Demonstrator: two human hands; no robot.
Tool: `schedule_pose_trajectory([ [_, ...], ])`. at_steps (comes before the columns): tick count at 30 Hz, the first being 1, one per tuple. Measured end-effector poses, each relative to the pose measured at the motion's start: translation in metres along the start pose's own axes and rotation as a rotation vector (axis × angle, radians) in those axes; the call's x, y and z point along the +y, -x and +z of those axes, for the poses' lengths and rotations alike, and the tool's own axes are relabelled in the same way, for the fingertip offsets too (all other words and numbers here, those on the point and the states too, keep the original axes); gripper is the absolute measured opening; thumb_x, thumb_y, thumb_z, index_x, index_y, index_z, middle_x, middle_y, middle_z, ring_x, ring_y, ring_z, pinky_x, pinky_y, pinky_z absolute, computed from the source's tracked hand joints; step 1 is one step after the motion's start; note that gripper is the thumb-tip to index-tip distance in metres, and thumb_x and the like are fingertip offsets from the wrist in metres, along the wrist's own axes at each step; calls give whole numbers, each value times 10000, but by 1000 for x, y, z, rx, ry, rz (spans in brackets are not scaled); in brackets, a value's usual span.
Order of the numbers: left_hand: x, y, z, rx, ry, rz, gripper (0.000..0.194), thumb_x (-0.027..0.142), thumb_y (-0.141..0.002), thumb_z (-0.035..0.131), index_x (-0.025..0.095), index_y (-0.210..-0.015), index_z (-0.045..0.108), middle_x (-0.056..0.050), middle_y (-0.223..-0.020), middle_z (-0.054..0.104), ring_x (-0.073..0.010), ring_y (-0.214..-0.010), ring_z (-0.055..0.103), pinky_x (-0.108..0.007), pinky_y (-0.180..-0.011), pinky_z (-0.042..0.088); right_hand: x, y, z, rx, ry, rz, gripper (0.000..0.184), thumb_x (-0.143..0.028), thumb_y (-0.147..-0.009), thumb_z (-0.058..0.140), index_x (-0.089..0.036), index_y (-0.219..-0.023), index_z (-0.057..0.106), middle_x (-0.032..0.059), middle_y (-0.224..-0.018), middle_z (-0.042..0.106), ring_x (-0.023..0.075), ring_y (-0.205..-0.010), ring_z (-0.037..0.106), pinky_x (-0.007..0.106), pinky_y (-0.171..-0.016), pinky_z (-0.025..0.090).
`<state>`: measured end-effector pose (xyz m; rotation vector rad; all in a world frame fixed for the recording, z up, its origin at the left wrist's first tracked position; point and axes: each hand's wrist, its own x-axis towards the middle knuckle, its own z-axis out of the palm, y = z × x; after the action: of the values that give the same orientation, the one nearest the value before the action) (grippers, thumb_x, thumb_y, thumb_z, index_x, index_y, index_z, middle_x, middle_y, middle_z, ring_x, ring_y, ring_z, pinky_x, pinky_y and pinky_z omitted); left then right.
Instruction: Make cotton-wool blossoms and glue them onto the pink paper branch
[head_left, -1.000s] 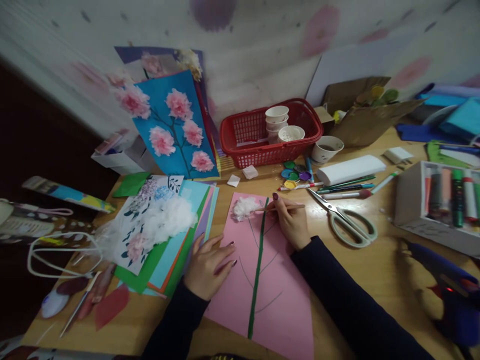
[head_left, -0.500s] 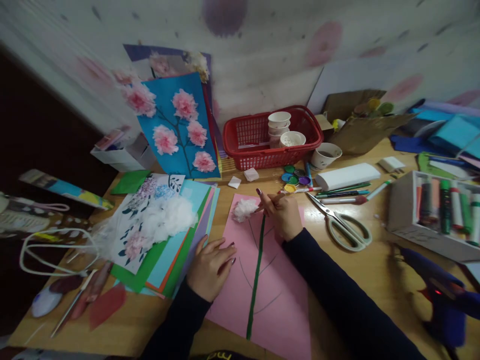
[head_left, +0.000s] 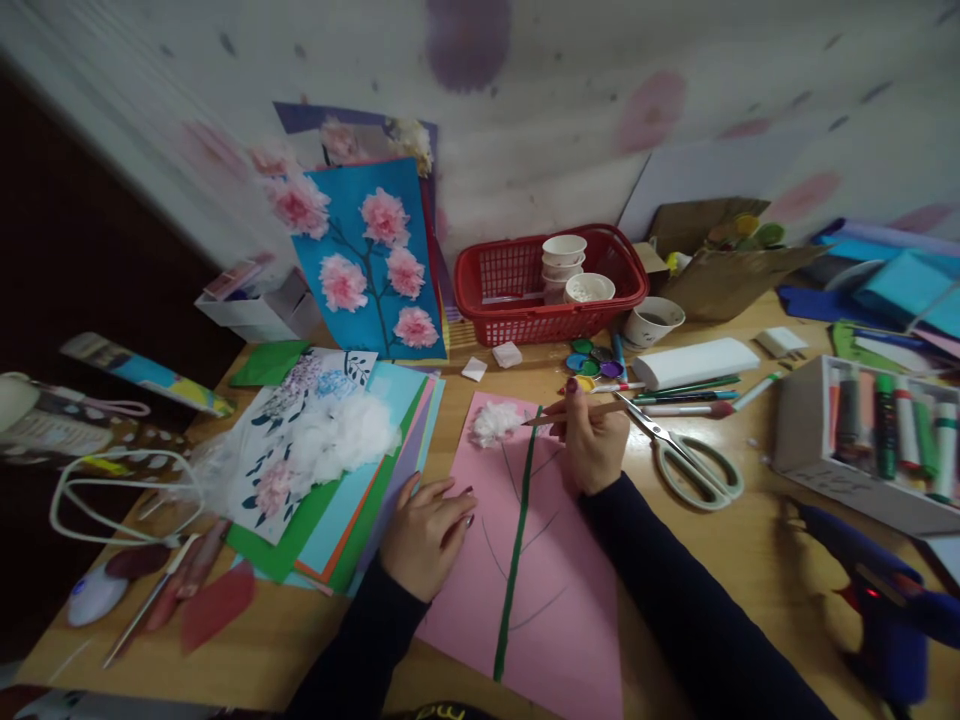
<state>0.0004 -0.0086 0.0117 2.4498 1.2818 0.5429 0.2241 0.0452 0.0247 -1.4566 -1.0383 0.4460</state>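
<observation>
My right hand (head_left: 598, 435) is closed around a thin brown pencil (head_left: 556, 413), its tip beside the white ruffled flower (head_left: 496, 424) at the top left of the pink sheet (head_left: 559, 640). A thick green painted stem (head_left: 517, 540) runs down the sheet, with several thin grey curved lines branching from it. My left hand (head_left: 427, 535) rests flat with fingers spread over the sheet's left edge, holding nothing. To its left, a stack of coloured paper (head_left: 341, 530) carries a heap of white tissue (head_left: 341, 435) and a flower print (head_left: 274, 490).
Scissors (head_left: 697, 470) lie right of the sheet, near brushes (head_left: 690, 409) and paint pots (head_left: 596, 360). Behind stand a red basket (head_left: 525, 325) with paper cups and a blue flower picture (head_left: 367, 260). A marker box (head_left: 847, 480) and a glue gun (head_left: 877, 600) are at right.
My right hand has shifted from a bent-over pose near the flower back to the right, baring the pencil again. My left hand stays on the sheet's edge. The view has shifted slightly.
</observation>
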Motion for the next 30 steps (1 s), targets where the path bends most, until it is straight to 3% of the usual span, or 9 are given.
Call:
schedule_pose_trajectory([
  [4,-2,0,-2,53,13,57,233,117,-823,525,237,-978,651,-20,-959,735,-247,-997,641,-554,-961,406,5,-2,-1,51,-257,213,558,-587,-844,462,-152,-524,607,-4,-360,487,92,-315,432,221,-337,304],
  [8,-17,1,-22,260,6,52,169,122,-830,543,222,-886,666,-5,-854,737,-169,-819,675,-419,-927,473,21,-4,-2,58,-484,341,555,-635,-788,498,-162,-505,565,-23,-324,448,72,-266,353,208,-297,254],
  [12,-43,8,-57,520,-104,-187,80,220,-820,598,234,-811,676,3,-775,724,-170,-780,669,-385,-898,489,27,-4,-3,72,-523,385,537,-630,-756,542,-155,-505,567,-28,-311,438,67,-263,347,195,-290,242],
  [14,-57,12,-74,644,-115,-384,82,290,-773,644,228,-814,677,-3,-778,717,-186,-777,679,-338,-768,528,26,-3,-3,79,-503,389,552,-640,-745,546,-149,-494,568,-24,-305,439,65,-257,347,191,-286,234],
  [17,-79,15,-99,775,-70,-639,270,389,-708,672,193,-893,669,26,-598,646,-158,-534,645,-240,-506,483,25,-3,-3,80,-499,370,558,-641,-746,547,-145,-494,571,-21,-309,450,66,-259,357,191,-290,247],
  [19,-96,11,-112,776,-6,-717,335,425,-779,567,166,-979,640,48,-499,591,-129,-391,562,-219,-422,428,26,-3,-3,77,-503,373,547,-632,-750,552,-143,-504,575,-21,-318,461,66,-264,363,191,-293,249],
  [21,-115,0,-121,649,-50,-680,368,396,-824,477,145,-1065,601,18,-547,631,-150,-478,606,-217,-441,435,26,-3,-3,79,-485,382,543,-630,-743,565,-140,-508,576,-22,-321,462,65,-270,368,188,-296,248],
  [24,-144,-25,-125,534,-99,-629,250,245,-741,522,166,-938,655,-38,-824,709,-181,-778,665,-243,-654,498,24,-2,-4,62,-447,389,555,-647,-720,578,-135,-506,578,-21,-321,457,64,-282,378,182,-303,257],
  [30,-182,-55,-116,337,-194,-601,143,219,-640,616,180,-758,687,-73,-870,695,-230,-831,629,-327,-809,479,22,-2,-3,44,-407,423,572,-676,-713,565,-135,-526,580,-21,-329,457,69,-294,383,184,-305,259],
])
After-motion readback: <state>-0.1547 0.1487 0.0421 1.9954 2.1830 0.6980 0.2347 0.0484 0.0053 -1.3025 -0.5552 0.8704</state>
